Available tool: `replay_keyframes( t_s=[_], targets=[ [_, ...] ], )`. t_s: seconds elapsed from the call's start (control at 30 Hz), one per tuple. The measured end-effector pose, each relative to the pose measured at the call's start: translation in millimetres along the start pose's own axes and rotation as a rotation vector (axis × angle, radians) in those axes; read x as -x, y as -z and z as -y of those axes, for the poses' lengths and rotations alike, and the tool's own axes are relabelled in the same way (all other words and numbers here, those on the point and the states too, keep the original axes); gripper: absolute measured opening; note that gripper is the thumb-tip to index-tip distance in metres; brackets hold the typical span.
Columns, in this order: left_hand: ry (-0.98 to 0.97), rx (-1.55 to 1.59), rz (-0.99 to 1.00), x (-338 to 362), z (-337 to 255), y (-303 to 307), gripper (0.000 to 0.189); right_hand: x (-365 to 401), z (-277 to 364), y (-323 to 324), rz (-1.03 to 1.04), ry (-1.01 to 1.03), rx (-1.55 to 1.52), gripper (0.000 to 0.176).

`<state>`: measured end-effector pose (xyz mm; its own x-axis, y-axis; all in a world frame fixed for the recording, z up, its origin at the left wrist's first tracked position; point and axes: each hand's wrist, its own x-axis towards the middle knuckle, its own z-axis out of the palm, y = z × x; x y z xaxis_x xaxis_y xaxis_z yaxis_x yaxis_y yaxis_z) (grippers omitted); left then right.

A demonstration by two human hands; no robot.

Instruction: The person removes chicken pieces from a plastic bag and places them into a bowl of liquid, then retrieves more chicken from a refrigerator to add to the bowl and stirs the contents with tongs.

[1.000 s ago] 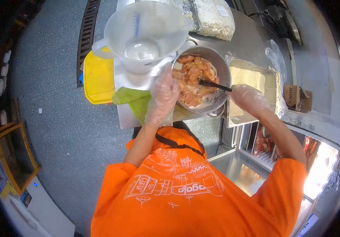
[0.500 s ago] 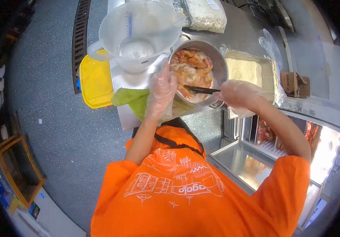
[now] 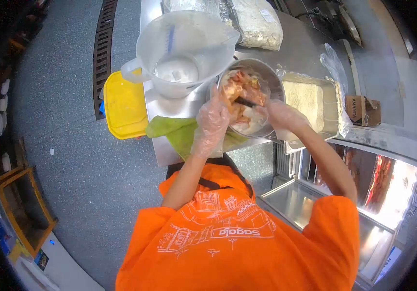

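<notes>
Pieces of meat in a pale liquid (image 3: 241, 89) lie in a round metal pot (image 3: 275, 86). My left hand (image 3: 212, 121), in a clear plastic glove, is closed on the pot's near-left rim. Gloved as well, my right hand (image 3: 282, 116) is closed round a black utensil (image 3: 245, 102), whose far end is down among the meat. A large clear measuring jug (image 3: 179, 53) stands just left of the pot. Right of the pot sits a metal tray of pale powder (image 3: 304, 99). A green cloth (image 3: 174, 132) lies below my left hand's side of the pot.
A yellow lid (image 3: 125, 106) juts past the counter's left edge. Plastic bags of pale material (image 3: 258, 24) lie at the back. A cardboard box (image 3: 362, 110) is at the right, above an open lit fridge drawer (image 3: 380, 179). Clear plastic film (image 3: 334, 63) hangs by the tray.
My right hand has moved the black utensil further into the pot, and the meat has shifted. The pot and counter appear slightly further right and lower in view.
</notes>
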<state>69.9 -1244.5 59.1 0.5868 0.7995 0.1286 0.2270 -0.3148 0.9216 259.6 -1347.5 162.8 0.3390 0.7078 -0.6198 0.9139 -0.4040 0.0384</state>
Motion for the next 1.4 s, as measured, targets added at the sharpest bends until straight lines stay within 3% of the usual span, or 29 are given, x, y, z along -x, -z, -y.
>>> replay_keyframes(
  t_s=[0.07, 0.13, 0.27, 0.33, 0.37, 0.43, 0.47, 0.5, 0.53, 0.63, 0.7, 0.8, 0.87, 0.9, 1.0, 1.13, 1.23, 1.3, 1.4],
  targets=[
    [0.017, -0.011, 0.004, 5, 4, -4, 0.058, 33, 17, 28, 0.066, -0.049, -0.05, 0.053],
    [-0.11, 0.018, -0.094, 5, 11, -10, 0.062, 55, 18, 49, 0.275, -0.092, 0.16, 0.052],
    [-0.058, 0.069, -0.025, 4, 4, -1, 0.059, 56, -12, 54, 0.21, -0.191, 0.194, 0.054],
    [-0.027, 0.064, 0.009, 2, 4, -1, 0.055, 28, -46, 39, 0.142, -0.205, 0.251, 0.047],
    [-0.031, 0.068, 0.009, 1, 3, 0, 0.055, 27, -20, 52, 0.07, -0.231, 0.242, 0.049],
    [-0.037, 0.091, -0.001, 1, 2, 1, 0.054, -9, -24, 19, -0.048, -0.327, 0.049, 0.051],
    [-0.044, 0.09, -0.015, -1, 3, 0, 0.054, -25, -19, 10, 0.01, -0.402, -0.183, 0.052],
    [-0.053, 0.111, -0.032, -1, 3, -2, 0.053, -35, -35, -19, -0.035, -0.055, -0.024, 0.053],
    [-0.058, 0.135, -0.045, 1, 5, -5, 0.052, -31, -31, -30, -0.037, -0.054, -0.021, 0.053],
    [-0.133, 0.095, -0.146, 0, 17, -17, 0.05, 8, -7, -33, -0.369, 0.157, -0.314, 0.054],
    [-0.101, 0.107, -0.114, 1, 14, -12, 0.049, 48, 13, 28, 0.208, -0.097, -0.06, 0.054],
    [-0.118, 0.097, -0.086, 1, 16, -14, 0.048, 70, 9, 50, 0.24, -0.135, 0.06, 0.052],
    [-0.163, 0.077, -0.116, -4, 16, -15, 0.048, 53, -24, 44, 0.108, -0.239, 0.169, 0.051],
    [-0.173, 0.101, -0.102, -5, 15, -13, 0.049, 39, -29, 58, 0.207, -0.342, 0.131, 0.049],
    [-0.203, 0.095, -0.117, 2, 14, -13, 0.049, 4, -24, 51, 0.022, -0.338, 0.141, 0.049],
    [-0.185, 0.058, -0.12, 1, 14, -14, 0.051, -3, -3, 31, -0.051, -0.278, -0.023, 0.053],
    [-0.2, 0.053, -0.141, 3, 14, -14, 0.055, 11, 6, 15, -0.026, 0.025, 0.09, 0.053],
    [-0.173, 0.095, -0.117, 2, 15, -15, 0.056, 44, 21, 35, 0.146, -0.158, 0.081, 0.05],
    [-0.161, 0.142, -0.089, 4, 21, -21, 0.057, 63, -7, 46, 0.111, -0.193, 0.195, 0.045]
  ],
)
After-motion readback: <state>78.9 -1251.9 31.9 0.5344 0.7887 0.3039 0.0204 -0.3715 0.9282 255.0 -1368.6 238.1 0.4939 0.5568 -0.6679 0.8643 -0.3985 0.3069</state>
